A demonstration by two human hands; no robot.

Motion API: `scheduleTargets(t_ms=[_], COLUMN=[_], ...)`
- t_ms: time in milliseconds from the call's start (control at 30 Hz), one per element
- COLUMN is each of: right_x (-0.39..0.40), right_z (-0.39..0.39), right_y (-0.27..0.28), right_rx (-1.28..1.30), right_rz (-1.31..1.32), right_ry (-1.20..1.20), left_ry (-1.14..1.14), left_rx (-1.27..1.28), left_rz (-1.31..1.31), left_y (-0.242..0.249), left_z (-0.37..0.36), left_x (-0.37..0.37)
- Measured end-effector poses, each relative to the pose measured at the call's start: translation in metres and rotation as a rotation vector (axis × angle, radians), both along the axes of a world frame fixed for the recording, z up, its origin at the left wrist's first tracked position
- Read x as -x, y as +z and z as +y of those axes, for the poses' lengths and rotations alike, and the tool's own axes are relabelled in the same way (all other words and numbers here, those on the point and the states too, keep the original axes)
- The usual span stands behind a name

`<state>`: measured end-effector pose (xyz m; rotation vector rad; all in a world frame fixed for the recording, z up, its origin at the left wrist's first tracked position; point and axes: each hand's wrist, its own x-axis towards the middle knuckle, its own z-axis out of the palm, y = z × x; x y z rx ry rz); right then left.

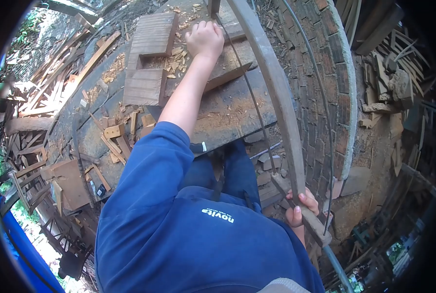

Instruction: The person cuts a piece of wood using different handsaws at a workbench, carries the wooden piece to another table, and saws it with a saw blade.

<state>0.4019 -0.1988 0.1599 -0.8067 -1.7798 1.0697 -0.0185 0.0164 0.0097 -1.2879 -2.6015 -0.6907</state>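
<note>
My right hand (303, 207) is wrapped around the near end of a large wooden frame saw (276, 93), where the frame meets its crosspiece. The thin saw blade (250, 90) runs away from me along the frame's left side. At the blade's far end, my left hand (206, 39) is closed in a fist over a thick wooden block (228, 75), right beside the blade. What those fingers hold, if anything, is hidden. Left of that hand lies a notched wooden beam (149, 88), with wood chips (179, 58) scattered around it.
A dusty work surface (228, 112) carries the timber. Small offcuts (115, 132) lie on the left, near a wooden board (69, 183). A curved brick wall (320, 97) runs along the right. Scrap wood (403, 58) is piled beyond it, with more on the far left.
</note>
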Motion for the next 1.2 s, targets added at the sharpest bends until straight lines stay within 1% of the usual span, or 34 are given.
scheduleTargets(t_ms=[100,167,267,367,400,467,500,600,667,767,867,933,1000,1067,1133,1167,1200], right_x=[0.006,0.015,0.013,0.006,0.003,-0.005,-0.009,-0.015,-0.016,-0.014,-0.007,-0.001,-0.004,-0.009,-0.012,-0.015,-0.017], right_z=[-0.005,-0.010,-0.002,0.009,0.015,0.020,0.025,0.035,0.038,0.039,0.035,0.026,0.022,0.023,0.030,0.033,0.037], right_y=[0.008,0.013,0.020,0.033,0.038,0.038,0.039,0.032,0.031,0.032,0.030,0.027,0.022,0.021,0.023,0.025,0.027], right_rx=[0.039,0.085,0.019,0.050,0.135,0.322,0.383,0.444,0.452,0.426,0.410,0.352,0.336,0.361,0.373,0.414,0.456], right_rz=[0.027,0.129,0.092,0.082,0.126,0.275,0.296,0.310,0.292,0.277,0.292,0.282,0.267,0.291,0.274,0.286,0.297], right_ry=[-0.005,-0.132,-0.078,-0.073,-0.084,-0.190,-0.209,-0.201,-0.208,-0.214,-0.224,-0.224,-0.201,-0.251,-0.317,-0.316,-0.314], left_ry=[-0.002,-0.030,-0.031,-0.060,-0.047,-0.046,-0.047,-0.037,-0.021,-0.028,-0.006,0.013,-0.005,0.020,-0.017,-0.030,-0.020], left_rx=[-0.001,-0.002,-0.007,0.009,0.009,-0.006,0.003,0.014,-0.001,-0.126,-0.132,-0.115,-0.217,-0.199,-0.209,-0.146,-0.143], left_rz=[-0.003,-0.001,-0.028,0.032,0.030,0.035,0.036,0.028,0.020,0.101,0.103,0.046,0.080,0.060,0.057,0.031,0.024], left_y=[-0.001,-0.001,-0.001,-0.002,-0.003,-0.003,-0.002,-0.002,-0.005,-0.012,-0.015,-0.009,-0.004,-0.012,-0.009,-0.006,-0.006], left_z=[0.000,0.001,0.002,-0.001,-0.001,0.001,0.001,0.002,0.002,0.005,0.007,0.006,0.005,0.008,0.007,0.006,0.007], left_x=[0.001,0.005,0.006,0.004,0.004,0.002,0.001,-0.001,0.001,0.001,0.001,0.000,0.000,0.000,0.001,0.000,0.000])
